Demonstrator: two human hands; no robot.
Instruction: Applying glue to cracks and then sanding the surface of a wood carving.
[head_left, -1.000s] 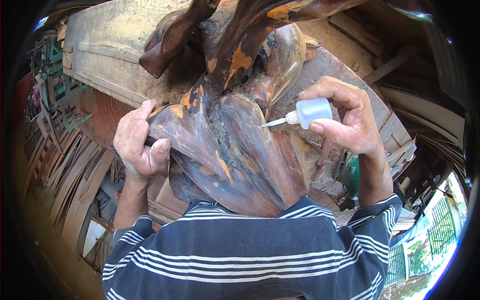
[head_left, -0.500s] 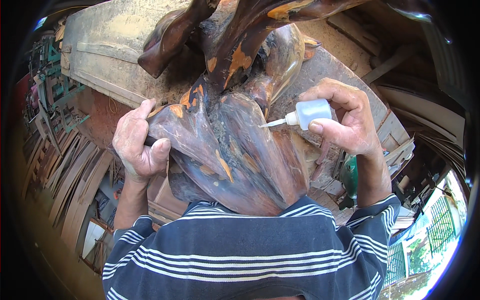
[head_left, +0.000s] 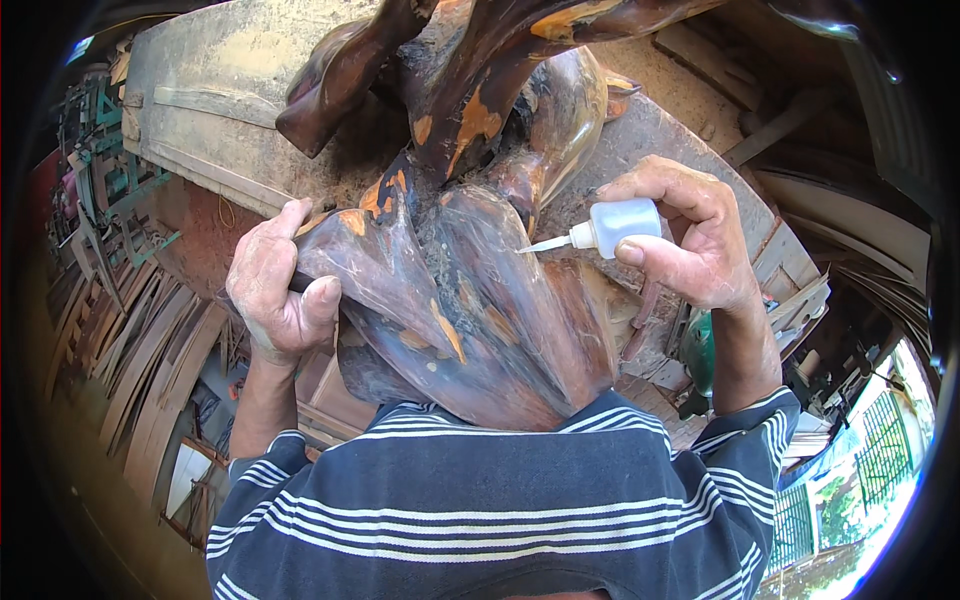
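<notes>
A large twisted piece of polished dark wood (head_left: 470,300), with orange-brown bare patches and a rough groove, stands close in front of me. My left hand (head_left: 275,280) is closed on its left edge, the thumb bent inward and the fingertips at the far side. In my right hand (head_left: 690,235) is a small white squeeze bottle (head_left: 625,228) with a thin nozzle, pinched between thumb and fingers. The bottle lies nearly level. Its nozzle points left, with the tip at the upper right part of the wood; whether it touches the surface I cannot tell.
Behind the wood lies a worn wooden tabletop (head_left: 215,75). A tool with a reddish handle (head_left: 642,320) rests right of the wood, near a green object (head_left: 698,352). Stacked planks (head_left: 165,390) fill the left; more boards curve along the right.
Almost nothing differs. The bottle's nozzle has shifted very slightly left and up; both hands keep their places.
</notes>
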